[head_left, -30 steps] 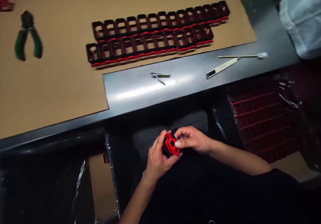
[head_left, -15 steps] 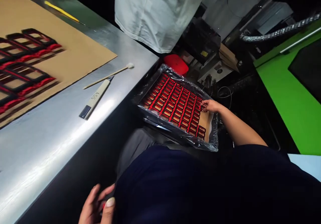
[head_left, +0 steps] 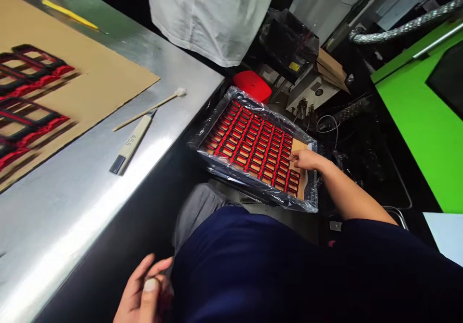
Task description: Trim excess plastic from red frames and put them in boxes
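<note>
Broadly, the left side is filled by a metal table, its far part covered by a cardboard sheet; on the right, a green machine is seen. Between them, beyond the table's corner, a plastic-lined tray is placed, with a red lid-like piece behind it. A pale garment is worn by another person across the table. The tray is mostly filled with rows of red-and-black frames; more frames are set on the cardboard. The tray's right end is reached by the right hand, fingers bent at the last row; whether a frame is gripped cannot be told. The left hand is held low beside the table, fingers curled; its contents cannot be made out. A swab, a flat-handled tool marked A55 and a thin yellow tool are laid out.
</note>
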`<move>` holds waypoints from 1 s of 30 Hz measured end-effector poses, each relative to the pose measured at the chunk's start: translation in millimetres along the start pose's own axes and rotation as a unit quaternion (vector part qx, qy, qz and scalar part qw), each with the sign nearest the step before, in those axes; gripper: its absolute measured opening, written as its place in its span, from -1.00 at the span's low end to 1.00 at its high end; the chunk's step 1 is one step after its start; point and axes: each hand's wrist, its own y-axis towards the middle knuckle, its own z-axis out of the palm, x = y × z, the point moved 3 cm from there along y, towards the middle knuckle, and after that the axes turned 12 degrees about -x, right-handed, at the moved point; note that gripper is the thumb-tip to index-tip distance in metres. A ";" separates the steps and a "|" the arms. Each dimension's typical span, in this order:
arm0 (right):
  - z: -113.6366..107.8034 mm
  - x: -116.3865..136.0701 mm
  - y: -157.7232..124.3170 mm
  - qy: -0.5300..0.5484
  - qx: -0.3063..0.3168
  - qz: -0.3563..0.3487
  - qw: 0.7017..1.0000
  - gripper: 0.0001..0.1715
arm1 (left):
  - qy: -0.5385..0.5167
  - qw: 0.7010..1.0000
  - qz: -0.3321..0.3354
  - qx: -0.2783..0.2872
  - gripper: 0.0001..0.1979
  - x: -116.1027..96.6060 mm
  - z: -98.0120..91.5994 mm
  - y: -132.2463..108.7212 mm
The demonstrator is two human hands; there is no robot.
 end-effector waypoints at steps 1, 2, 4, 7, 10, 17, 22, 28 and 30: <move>3.5 23.7 -5.5 0.015 0.012 -0.040 0.999 -0.84 | -0.072 0.997 -0.025 0.001 -0.45 -1.9 6.3 -3.8; 12.4 52.4 -13.6 0.037 0.037 -0.093 0.994 -0.83 | -0.140 0.989 -0.055 0.015 -0.48 -3.9 13.9 -8.6; 43.6 117.6 -40.1 0.085 0.115 -0.217 0.966 -0.82 | -0.231 0.965 -0.106 0.066 -0.53 -8.5 29.9 -18.6; 100.0 206.7 -102.5 0.213 0.240 -0.439 0.839 -0.67 | -0.309 0.943 -0.107 0.062 -0.67 -13.8 39.3 -25.1; 148.5 252.4 -150.1 0.230 0.304 -0.480 0.790 -0.72 | -0.331 0.940 -0.076 -0.045 -0.72 -9.4 26.9 -29.6; 184.0 275.8 -177.0 0.221 0.412 -0.428 0.774 -0.75 | -0.432 0.893 -0.022 -0.122 -0.57 8.1 0.1 -55.3; 175.3 282.2 -179.7 0.272 0.485 -0.348 0.755 -0.78 | -0.467 0.880 -0.040 -0.079 -0.59 12.4 -0.1 -56.5; 180.1 286.1 -180.9 0.286 0.580 -0.200 0.736 -0.68 | -0.450 0.886 -0.045 -0.103 -0.55 12.7 4.6 -59.9; 181.4 286.7 -181.5 0.282 0.576 -0.186 0.744 -0.63 | -0.442 0.890 -0.050 -0.102 -0.56 13.7 5.4 -60.9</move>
